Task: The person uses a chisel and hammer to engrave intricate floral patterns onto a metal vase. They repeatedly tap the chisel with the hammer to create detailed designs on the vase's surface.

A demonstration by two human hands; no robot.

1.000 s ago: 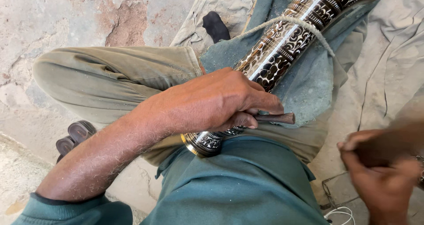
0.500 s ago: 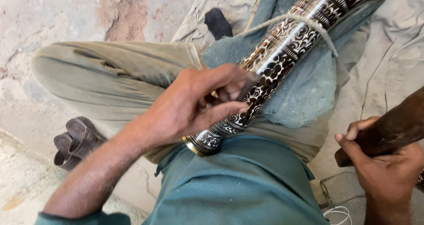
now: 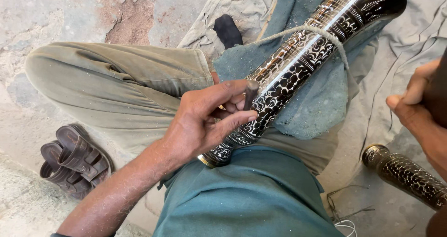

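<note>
We see our left hand [image 3: 202,120] pinching a short dark punch [image 3: 250,93] against a long black tube inlaid with silver scrollwork [image 3: 302,64], which lies slanted across our lap on a teal cloth [image 3: 321,102]. A rope [image 3: 305,30] loops over the tube. Our right hand [image 3: 416,109] grips something dark at the frame edge. Brown sandals [image 3: 70,160] lie on the floor, and a second inlaid piece [image 3: 405,174] lies beside our right hand.

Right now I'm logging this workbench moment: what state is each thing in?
Left hand: pinching a short dark metal punch against the pipe.
Long black silver-inlaid pipe: lying across the lap, a cord looped over it.
Right hand: gripping something dark, mostly out of frame.
Brown sandals: stacked on the floor.
</note>
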